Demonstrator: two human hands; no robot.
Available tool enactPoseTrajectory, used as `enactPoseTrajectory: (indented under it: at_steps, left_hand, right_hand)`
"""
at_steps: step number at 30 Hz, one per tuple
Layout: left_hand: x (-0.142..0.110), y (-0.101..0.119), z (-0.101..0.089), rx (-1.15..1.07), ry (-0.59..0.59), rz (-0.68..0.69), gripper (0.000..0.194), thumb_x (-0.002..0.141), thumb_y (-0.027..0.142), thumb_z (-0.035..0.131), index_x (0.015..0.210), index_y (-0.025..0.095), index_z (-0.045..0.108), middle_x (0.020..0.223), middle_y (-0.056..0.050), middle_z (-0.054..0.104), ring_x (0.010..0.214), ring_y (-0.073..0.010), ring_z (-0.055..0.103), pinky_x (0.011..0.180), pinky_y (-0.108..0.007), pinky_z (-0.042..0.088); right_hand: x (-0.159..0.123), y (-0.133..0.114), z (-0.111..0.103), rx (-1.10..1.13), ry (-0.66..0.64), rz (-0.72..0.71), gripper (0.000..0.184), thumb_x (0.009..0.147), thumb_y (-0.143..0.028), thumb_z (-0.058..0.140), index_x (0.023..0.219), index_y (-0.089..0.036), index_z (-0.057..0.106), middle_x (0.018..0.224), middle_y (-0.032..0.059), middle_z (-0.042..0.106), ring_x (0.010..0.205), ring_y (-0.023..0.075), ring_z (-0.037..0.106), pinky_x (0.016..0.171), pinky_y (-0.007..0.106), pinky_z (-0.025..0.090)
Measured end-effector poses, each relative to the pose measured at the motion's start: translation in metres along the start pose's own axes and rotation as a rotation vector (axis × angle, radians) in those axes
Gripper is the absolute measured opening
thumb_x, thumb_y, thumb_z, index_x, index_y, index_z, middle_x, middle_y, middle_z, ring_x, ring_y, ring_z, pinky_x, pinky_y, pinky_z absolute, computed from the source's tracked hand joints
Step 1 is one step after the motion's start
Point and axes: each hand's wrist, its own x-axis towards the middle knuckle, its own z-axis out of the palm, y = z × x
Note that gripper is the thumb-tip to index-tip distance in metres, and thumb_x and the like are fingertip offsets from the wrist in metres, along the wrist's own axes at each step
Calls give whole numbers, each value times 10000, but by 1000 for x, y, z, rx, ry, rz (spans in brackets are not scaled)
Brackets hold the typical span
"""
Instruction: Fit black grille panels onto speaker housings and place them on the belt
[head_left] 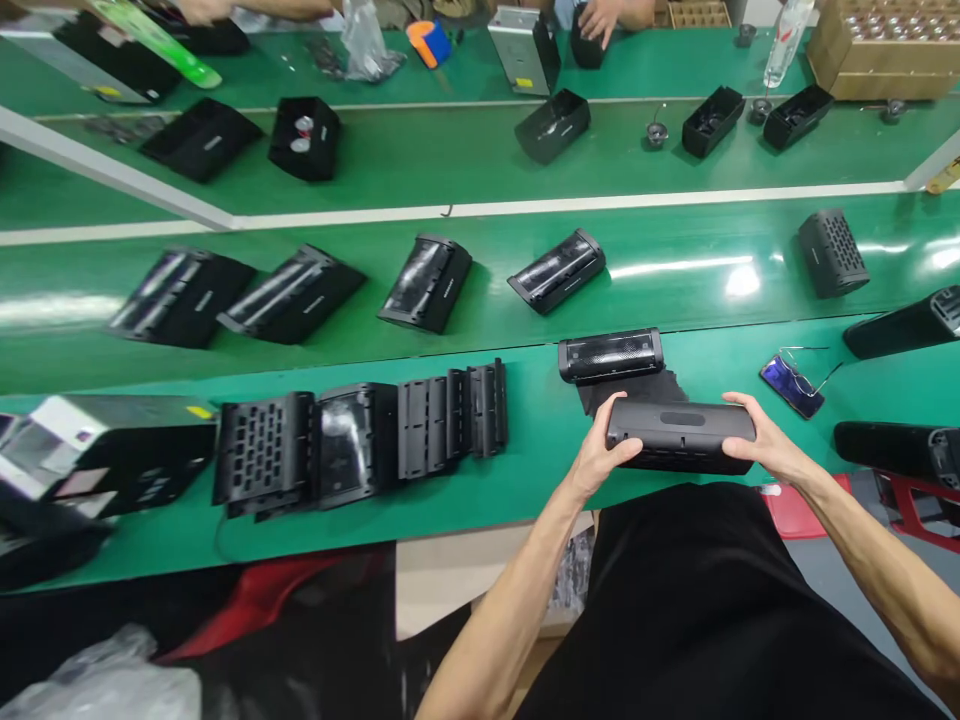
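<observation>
A black speaker housing (681,437) is held level between my two hands at the front edge of the green bench. My left hand (606,448) grips its left end, thumb on the side facing me. Around its right end my right hand (759,440) is closed in the same way. Just beyond it, a dark cloth (667,388) lies on the bench. Another black housing (611,355) with a glossy face rests at the cloth's far edge. The undersides of my fingers are hidden behind the housing.
Stacked black panels (266,450) stand to my left. Several housings, one here (427,283), sit along the green conveyor (675,225). At right are a phone (793,386) with glasses on it and two long black housings (892,450). Across the line, a co-worker's hand (598,18) touches a black part.
</observation>
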Motion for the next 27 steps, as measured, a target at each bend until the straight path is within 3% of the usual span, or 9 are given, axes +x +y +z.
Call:
enactPoseTrajectory:
  at_steps: [4,7,12,15,17,19,22,24,27]
  left_hand:
    - [-6,-7,6,1,107,36,941,707,588,889,1513,221,571,1358,-119,680,1257,-373,636,1095,-452,487]
    - [-4,-14,13,-90,198,-46,854,674,540,920,1416,214,653,1274,-103,720,1222,-354,661,1074,-424,497]
    - [-4,-16,17,-252,184,-229,825,625,522,975,1346,219,713,1195,-95,774,1168,-344,698,1031,-411,514]
    - [-7,-14,11,-317,199,-265,803,651,623,961,1317,230,744,1327,-131,754,1200,-341,697,991,-401,534]
    - [-10,-16,-3,-392,340,-282,711,707,692,912,1201,199,776,1323,-158,753,1111,-314,733,884,-373,571]
    - [-15,-21,-29,-529,653,-360,592,761,698,883,956,154,752,1067,-147,792,862,-244,756,701,-309,567]
    - [-28,-32,-80,-733,1111,-510,576,879,673,807,712,189,543,642,-13,635,508,-121,603,479,-216,441]
    - [-36,-39,-114,-792,1213,-559,592,940,666,747,698,209,460,575,30,558,429,-84,516,421,-187,385]
    - [-38,-51,-150,-861,1199,-594,550,950,598,775,724,210,457,579,34,548,419,-77,486,384,-173,354]
  right_hand:
    - [-6,6,4,-23,47,-9,891,730,-652,887,1439,-280,496,1234,81,659,1087,286,664,931,403,576]
    - [-2,10,4,-48,26,39,837,790,-684,810,1436,-257,493,1195,93,690,1062,296,693,919,423,593]
    - [-4,21,-2,-276,-42,-12,976,729,-690,852,1540,-273,507,1498,152,602,1353,386,629,1148,552,517]
    - [-11,38,-8,-289,-13,-1,838,724,-667,863,1434,-279,649,1478,133,650,1391,416,615,1216,587,463]
    - [-7,51,-17,-148,33,94,788,719,-662,869,1384,-278,695,1439,143,695,1351,432,651,1177,588,506]
    - [12,56,-30,54,145,159,793,705,-656,877,1381,-282,698,1432,155,710,1324,439,674,1123,590,551]
    - [73,39,-49,293,316,112,734,770,-658,811,1395,-292,690,1454,155,698,1273,425,702,999,620,616]
    - [128,14,-60,369,328,41,662,885,-638,699,1456,-304,660,1578,158,606,1284,416,688,906,619,641]
    - [208,-23,-77,271,364,21,668,1032,-644,468,1584,-277,555,1667,219,487,1192,399,724,806,569,634]
